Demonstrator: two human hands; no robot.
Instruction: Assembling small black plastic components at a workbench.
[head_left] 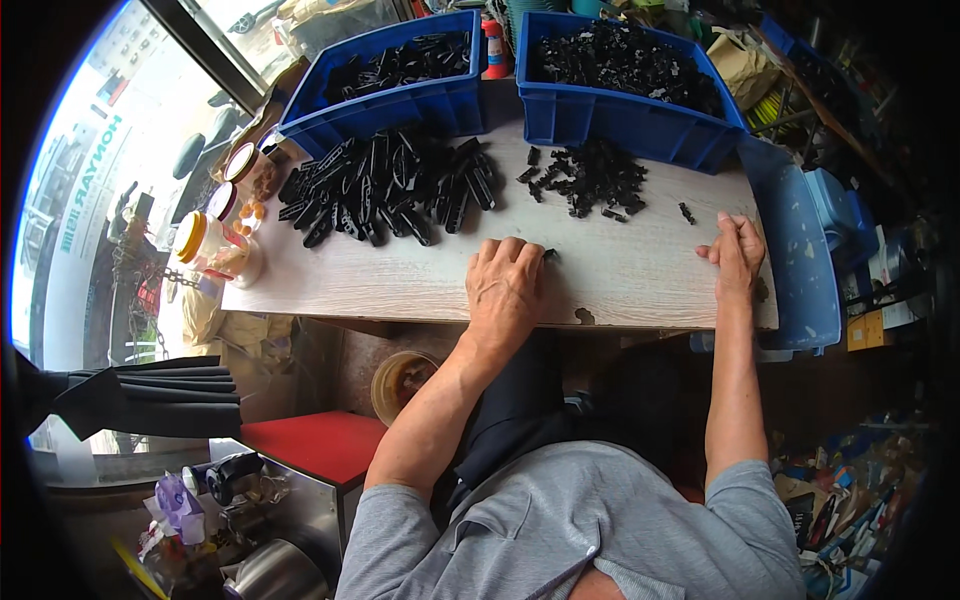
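My left hand rests at the middle of the table's near side, back up and fingers curled down. A small black plastic part pokes out beside its thumb side, and the rest is hidden under the hand. Over the table's right end is my right hand, its fingers loosely extended and nothing visible in them. One loose small black part lies just left of it. Farther back sits a pile of small black parts. To its left spreads a heap of long black plastic pieces.
Two blue bins stand at the back, the left bin with long black pieces, the right bin with small ones. Jars line the left end of the table. A blue plastic sheet hangs past the right edge.
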